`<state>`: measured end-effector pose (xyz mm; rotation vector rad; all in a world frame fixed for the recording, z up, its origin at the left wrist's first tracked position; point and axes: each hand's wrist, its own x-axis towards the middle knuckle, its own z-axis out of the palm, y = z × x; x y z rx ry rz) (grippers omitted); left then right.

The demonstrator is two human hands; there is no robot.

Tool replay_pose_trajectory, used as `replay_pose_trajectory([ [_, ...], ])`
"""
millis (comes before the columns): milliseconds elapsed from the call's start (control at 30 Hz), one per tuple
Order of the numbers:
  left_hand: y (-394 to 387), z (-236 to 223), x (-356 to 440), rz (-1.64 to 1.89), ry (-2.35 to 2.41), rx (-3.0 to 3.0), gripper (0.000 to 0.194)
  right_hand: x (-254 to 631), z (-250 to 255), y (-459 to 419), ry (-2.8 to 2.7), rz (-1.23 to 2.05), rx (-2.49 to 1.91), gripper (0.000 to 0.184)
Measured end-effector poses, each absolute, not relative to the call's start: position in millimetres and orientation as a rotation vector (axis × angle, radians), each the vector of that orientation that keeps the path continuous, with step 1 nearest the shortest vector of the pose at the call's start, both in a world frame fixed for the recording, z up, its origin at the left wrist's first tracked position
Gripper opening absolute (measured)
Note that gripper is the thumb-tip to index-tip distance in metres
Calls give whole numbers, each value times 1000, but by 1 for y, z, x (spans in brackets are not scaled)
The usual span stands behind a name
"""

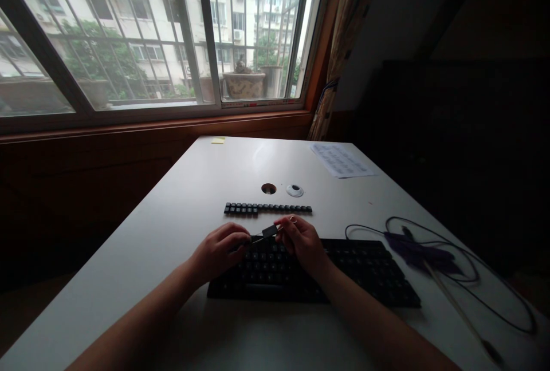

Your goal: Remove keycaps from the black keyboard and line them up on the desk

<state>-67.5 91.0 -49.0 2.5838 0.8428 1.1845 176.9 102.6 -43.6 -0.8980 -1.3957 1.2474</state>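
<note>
A dark keyboard [361, 265] lies on the white desk under both my hands. Between them, just above its upper rows, is a keycap puller [270, 231] with a small black grip and thin wires. My right hand [301, 239] pinches one end of it, by a small ring. My left hand [226, 248] is closed at the opposite wire ends; what its fingertips hold is hidden. Beyond the hands, loose black keycaps [283, 208] stand in a long row, with a shorter row in front at the left.
A round hole [268, 189] and a white round cover [294, 190] are farther back on the desk [172, 205]. Printed papers [341, 160] lie at the far right, a yellow note [218, 140] at the far left. At right are a looped cable [485, 256], purple cloth [423, 253] and a thin stick [459, 308].
</note>
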Motion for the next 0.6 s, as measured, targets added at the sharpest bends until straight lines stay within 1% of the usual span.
replay_pose_trajectory([
  [167, 89, -47, -66, 1217, 802, 2445, 21, 176, -44, 103, -1368, 1253, -910, 38],
  [367, 90, -47, -66, 1203, 823, 2346, 22, 176, -47, 104, -1347, 1253, -874, 34],
  [600, 90, -43, -67, 1189, 844, 2265, 17, 176, -44, 102, -1366, 1249, -855, 33],
])
